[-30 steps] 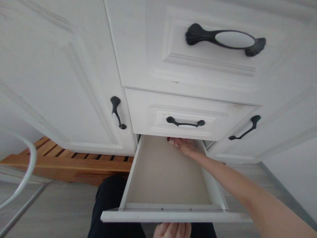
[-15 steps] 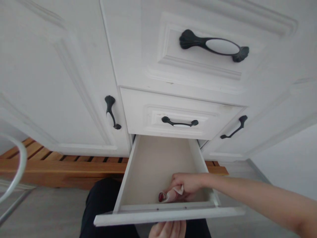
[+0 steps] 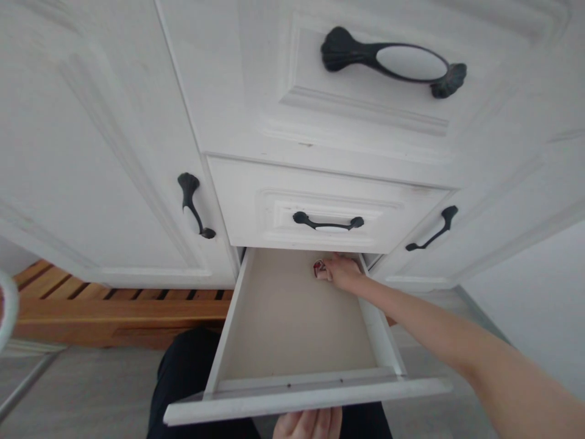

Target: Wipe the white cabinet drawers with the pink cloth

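Cloth [image 3: 319, 269], or what looks like one, shows as a small red-and-pale bunch at the far end of a pulled-out white drawer [image 3: 297, 323]. The right hand [image 3: 342, 272] is closed around it, low over the drawer floor and near the back, so most of the bunch is hidden. It is probably soft, light and hard to damage; a loose fistful at its middle should hold well, with a fold left free below the fingers.

Around it, the drawer seems stiff and heavier, with a smooth pale floor that likely offers little drag. Its front panel looks like the sound place to hold it. The left hand [image 3: 308, 423] is there, fingers curled just under that panel; whether they grip a handle cannot be told.

Directly above is a shut drawer [image 3: 237, 201] with a black handle [image 3: 328, 224]. Further out are a white cabinet door [image 3: 109, 164] on the left, slatted wood [image 3: 128, 311] below it, a dark-clothed leg [image 3: 183, 366] and grey flooring [image 3: 109, 372].
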A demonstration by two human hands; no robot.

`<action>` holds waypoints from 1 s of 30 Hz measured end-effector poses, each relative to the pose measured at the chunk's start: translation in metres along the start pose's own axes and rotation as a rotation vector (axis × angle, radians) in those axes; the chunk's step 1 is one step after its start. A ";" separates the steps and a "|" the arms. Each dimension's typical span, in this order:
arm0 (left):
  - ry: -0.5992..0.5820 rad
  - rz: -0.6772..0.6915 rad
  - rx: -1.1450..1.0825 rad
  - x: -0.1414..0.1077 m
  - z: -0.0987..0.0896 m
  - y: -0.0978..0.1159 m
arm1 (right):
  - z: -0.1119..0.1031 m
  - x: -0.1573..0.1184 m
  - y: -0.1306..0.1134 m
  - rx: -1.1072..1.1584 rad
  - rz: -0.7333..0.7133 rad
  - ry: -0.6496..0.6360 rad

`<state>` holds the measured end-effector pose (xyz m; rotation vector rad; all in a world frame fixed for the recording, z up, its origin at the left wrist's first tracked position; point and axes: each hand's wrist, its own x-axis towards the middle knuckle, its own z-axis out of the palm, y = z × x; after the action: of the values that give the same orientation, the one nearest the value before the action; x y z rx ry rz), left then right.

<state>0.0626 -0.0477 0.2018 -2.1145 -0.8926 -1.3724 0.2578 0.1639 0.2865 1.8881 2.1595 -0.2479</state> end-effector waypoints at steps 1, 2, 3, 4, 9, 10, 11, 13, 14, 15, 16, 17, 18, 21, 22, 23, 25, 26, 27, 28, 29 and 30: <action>-0.018 0.005 -0.002 0.000 -0.002 -0.002 | 0.004 -0.011 0.000 -0.016 -0.038 -0.032; -0.044 0.009 -0.002 -0.001 -0.003 -0.003 | 0.008 -0.024 -0.001 -0.029 -0.077 -0.063; -0.061 0.024 -0.005 -0.003 -0.004 -0.004 | 0.013 -0.040 -0.002 -0.040 -0.115 -0.092; -0.066 0.043 -0.008 -0.007 -0.004 -0.004 | 0.018 -0.056 -0.003 -0.048 -0.159 -0.124; -0.060 0.069 0.003 -0.029 0.000 0.001 | 0.040 -0.116 -0.001 -0.004 -0.348 -0.369; -0.060 0.067 0.004 -0.030 0.001 0.002 | 0.040 -0.117 0.002 0.039 -0.360 -0.431; -0.054 0.064 0.005 -0.030 0.002 0.003 | 0.037 -0.115 0.004 0.100 -0.359 -0.483; -0.021 0.067 0.012 -0.026 0.003 0.002 | 0.027 -0.102 0.004 0.285 -0.316 -0.521; -0.007 0.074 0.016 -0.022 0.003 0.001 | 0.022 -0.093 0.000 0.413 -0.281 -0.497; 0.004 0.083 0.021 -0.019 0.003 0.000 | 0.018 -0.084 -0.007 0.563 -0.249 -0.450; 0.016 0.094 0.027 -0.017 0.004 -0.001 | 0.014 -0.076 -0.018 0.722 -0.225 -0.392; 0.022 0.096 0.034 -0.016 0.004 -0.001 | 0.013 -0.069 -0.033 0.876 -0.215 -0.344; 0.020 0.093 0.039 -0.016 0.005 -0.001 | 0.013 -0.063 -0.051 1.019 -0.225 -0.313; 0.008 0.074 0.046 -0.023 0.006 0.001 | 0.019 -0.051 -0.114 1.276 -0.363 -0.271; 0.010 0.072 0.045 -0.027 0.006 0.001 | 0.021 -0.047 -0.135 1.280 -0.467 -0.267; 0.011 0.079 0.037 -0.030 0.006 0.002 | 0.024 -0.043 -0.153 1.228 -0.595 -0.271; -0.012 0.086 0.013 -0.034 0.004 0.003 | 0.029 -0.034 -0.178 1.008 -0.833 -0.300; -0.033 0.084 -0.002 -0.035 0.002 0.003 | 0.031 -0.029 -0.184 0.884 -0.900 -0.333; -0.058 0.082 -0.014 -0.034 0.001 0.003 | 0.032 -0.024 -0.186 0.781 -0.927 -0.375; -0.080 0.074 -0.019 -0.033 0.000 0.003 | 0.034 -0.021 -0.182 0.711 -0.929 -0.423; -0.090 0.065 -0.018 -0.032 -0.001 0.003 | 0.036 -0.018 -0.175 0.668 -0.919 -0.472; -0.086 0.060 -0.014 -0.031 -0.001 0.003 | 0.037 -0.018 -0.165 0.639 -0.905 -0.520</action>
<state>0.0550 -0.0587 0.1735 -2.2075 -0.8480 -1.2699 0.1001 0.1131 0.2491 0.7113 2.5084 -1.5372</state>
